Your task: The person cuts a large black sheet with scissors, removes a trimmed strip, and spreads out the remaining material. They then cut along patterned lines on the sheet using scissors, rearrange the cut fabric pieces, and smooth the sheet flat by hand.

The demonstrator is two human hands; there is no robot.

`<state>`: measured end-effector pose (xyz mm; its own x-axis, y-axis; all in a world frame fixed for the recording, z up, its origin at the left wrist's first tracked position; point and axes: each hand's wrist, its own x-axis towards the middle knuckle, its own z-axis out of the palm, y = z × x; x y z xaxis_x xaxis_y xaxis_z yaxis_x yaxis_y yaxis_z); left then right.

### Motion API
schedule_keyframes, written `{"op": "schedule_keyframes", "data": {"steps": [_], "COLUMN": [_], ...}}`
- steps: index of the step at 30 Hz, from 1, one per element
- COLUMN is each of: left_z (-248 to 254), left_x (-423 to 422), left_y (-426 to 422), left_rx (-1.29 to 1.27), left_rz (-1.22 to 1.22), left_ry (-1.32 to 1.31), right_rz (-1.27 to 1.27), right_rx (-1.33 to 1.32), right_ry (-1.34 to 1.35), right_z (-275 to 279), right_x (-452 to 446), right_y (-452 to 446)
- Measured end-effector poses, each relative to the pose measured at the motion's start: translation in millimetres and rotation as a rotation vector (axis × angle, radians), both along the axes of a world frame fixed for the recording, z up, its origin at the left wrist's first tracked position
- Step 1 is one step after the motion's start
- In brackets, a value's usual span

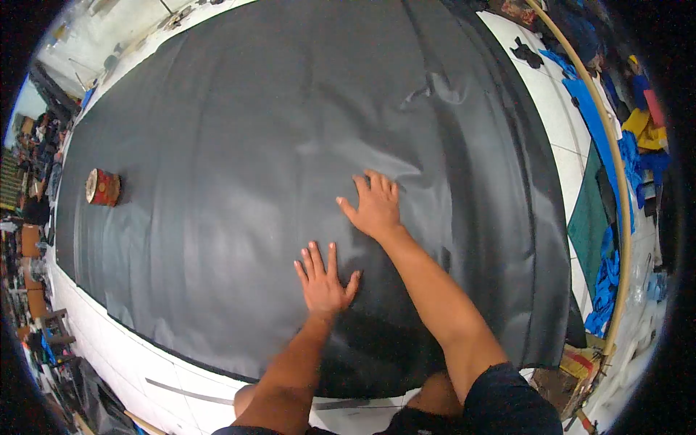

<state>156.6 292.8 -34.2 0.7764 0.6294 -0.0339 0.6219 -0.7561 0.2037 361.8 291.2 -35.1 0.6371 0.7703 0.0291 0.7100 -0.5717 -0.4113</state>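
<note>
A large black sheet of smooth, leather-like material (246, 145) is spread over the white tiled floor. My left hand (322, 286) lies on it with the fingers spread, near the sheet's front part. Farther forward and to the right, my right hand (375, 206) also rests on the sheet, fingers apart. Creases and raised wrinkles run through the material beyond and to the right of my right hand. Neither hand holds anything. On the sheet's left part sits a short red cylinder with a pale end (104, 187), perhaps a tin or roll.
White floor tiles (181, 384) border the sheet. Along the right lie blue fabric scraps (605, 283), a dark green piece (589, 210) and a long curved tan strip (620, 181). Boxes and clutter (32, 239) line the left side. A small black scrap (526, 54) lies at the upper right.
</note>
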Motion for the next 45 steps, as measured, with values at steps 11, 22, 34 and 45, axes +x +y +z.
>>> {"op": "schedule_keyframes", "data": {"steps": [11,22,34,45], "left_z": [7.5,13.2,-11.1,1.7], "left_x": [6.7,224.9,403.1,405.9], "left_y": [12.5,239.8,340.0,348.7], "left_rx": [-0.241,-0.019,0.066,-0.049], "left_rz": [0.056,0.254,0.295,0.285], "left_ry": [0.103,-0.302,-0.080,0.020], "right_rz": [-0.058,-0.114,-0.293,-0.333], "right_rx": [-0.031,0.191,0.403,-0.056], "right_ry": [-0.187,-0.054,0.240,-0.184], "right_z": [-9.3,-10.6,-15.6,-24.2], "right_x": [136.0,157.9,196.9,536.8], "right_y": [169.2,173.6,171.3,299.4]}}
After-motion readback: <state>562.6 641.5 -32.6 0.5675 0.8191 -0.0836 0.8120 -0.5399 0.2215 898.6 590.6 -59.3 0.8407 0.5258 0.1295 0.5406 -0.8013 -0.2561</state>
